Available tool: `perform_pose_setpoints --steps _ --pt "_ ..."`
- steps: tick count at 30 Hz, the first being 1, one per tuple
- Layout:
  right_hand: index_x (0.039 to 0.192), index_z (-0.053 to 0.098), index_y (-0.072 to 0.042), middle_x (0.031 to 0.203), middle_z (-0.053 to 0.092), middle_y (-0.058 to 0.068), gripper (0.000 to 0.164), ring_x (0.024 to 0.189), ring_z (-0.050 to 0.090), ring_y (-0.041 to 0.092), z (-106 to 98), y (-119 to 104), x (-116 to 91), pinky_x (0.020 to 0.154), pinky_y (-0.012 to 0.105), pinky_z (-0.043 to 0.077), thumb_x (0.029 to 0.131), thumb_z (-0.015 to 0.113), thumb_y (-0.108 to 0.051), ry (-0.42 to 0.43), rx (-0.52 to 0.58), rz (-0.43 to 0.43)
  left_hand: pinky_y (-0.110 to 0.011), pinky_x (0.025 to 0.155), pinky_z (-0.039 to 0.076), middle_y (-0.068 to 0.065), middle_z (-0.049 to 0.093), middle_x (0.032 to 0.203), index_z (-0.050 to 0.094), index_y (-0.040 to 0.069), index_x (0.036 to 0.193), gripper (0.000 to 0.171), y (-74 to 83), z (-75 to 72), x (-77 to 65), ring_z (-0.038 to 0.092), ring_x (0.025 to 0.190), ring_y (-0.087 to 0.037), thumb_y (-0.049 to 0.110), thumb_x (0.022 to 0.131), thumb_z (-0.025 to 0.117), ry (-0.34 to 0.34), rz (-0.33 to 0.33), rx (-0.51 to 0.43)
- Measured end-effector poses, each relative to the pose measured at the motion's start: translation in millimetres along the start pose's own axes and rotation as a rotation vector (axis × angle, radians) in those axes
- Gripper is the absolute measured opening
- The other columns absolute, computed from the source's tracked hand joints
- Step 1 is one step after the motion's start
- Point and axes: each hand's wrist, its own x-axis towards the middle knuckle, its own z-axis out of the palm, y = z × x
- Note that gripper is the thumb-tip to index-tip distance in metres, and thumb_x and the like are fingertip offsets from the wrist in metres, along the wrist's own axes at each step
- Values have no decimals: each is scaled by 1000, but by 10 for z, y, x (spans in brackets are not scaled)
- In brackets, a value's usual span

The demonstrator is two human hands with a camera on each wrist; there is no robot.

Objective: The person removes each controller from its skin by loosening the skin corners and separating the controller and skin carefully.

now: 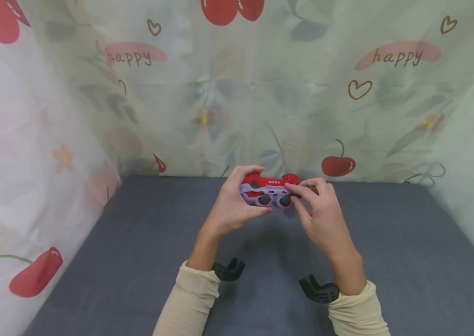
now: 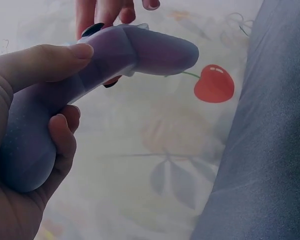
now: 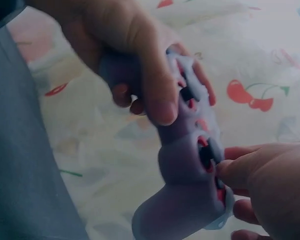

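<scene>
A red Sony game controller (image 1: 274,182) is held above the table, its lower face wrapped in a translucent, lavender-looking silicone cover (image 3: 177,212). Along the controller's top side the red shell shows bare in the head view. My left hand (image 1: 234,200) grips one end, thumb lying across the cover and fingers curled behind. At the other end, my right hand (image 1: 325,217) pinches the cover's edge between thumb and index finger, beside a black thumbstick (image 3: 206,156). From the left wrist, the covered handle (image 2: 165,52) points away, and the right fingertips (image 2: 110,11) appear behind it.
A dark grey cloth covers the table (image 1: 144,280). Behind and beside it hang pale curtains (image 1: 254,93) printed with cherries, flowers and hearts. Each wrist carries a black camera mount (image 1: 318,290) below the hand.
</scene>
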Motion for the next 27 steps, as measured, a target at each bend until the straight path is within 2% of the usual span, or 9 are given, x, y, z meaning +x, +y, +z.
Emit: perform_pose_setpoints --steps 5,12,17,20,24,27 --pt "112 76 -4 105 61 16 27 96 55 29 55 24 -4 76 42 49 85 80 -1 37 -18 -22 -29 84 57 1 53 133 53 25 140 81 -2 6 -3 57 111 -17 9 72 93 -3 -7 -16" --pt "99 75 -5 97 61 9 16 82 60 18 88 40 -12 69 38 56 84 80 0 28 5 -9 -29 85 58 0 53 132 53 25 138 78 -38 11 -7 56 111 -16 9 73 92 -19 -6 -17" --pt "98 70 -5 100 58 9 15 84 57 18 70 40 -19 71 39 59 86 78 -1 -21 -24 5 -28 85 59 1 53 132 53 26 139 78 -64 34 -7 57 111 -16 10 73 91 -44 -16 -33" --pt "101 65 -3 103 57 10 17 87 56 19 34 41 -15 74 41 60 88 76 0 -57 -29 -21 -28 85 59 1 53 131 52 28 139 79 -69 41 -10 58 110 -17 10 73 91 -49 -19 -39" --pt "101 60 -2 104 56 11 18 90 53 16 -17 54 -7 73 38 58 89 74 1 -95 14 -67 -28 85 59 0 53 131 52 28 140 80 -62 42 -9 58 110 -17 9 73 91 -47 -7 -19" --pt "100 58 -3 101 55 10 18 90 50 14 -36 66 -8 72 34 54 90 72 0 -126 37 -69 -28 86 58 1 52 133 51 27 140 79 -57 48 -4 58 110 -16 8 73 90 -57 0 8"
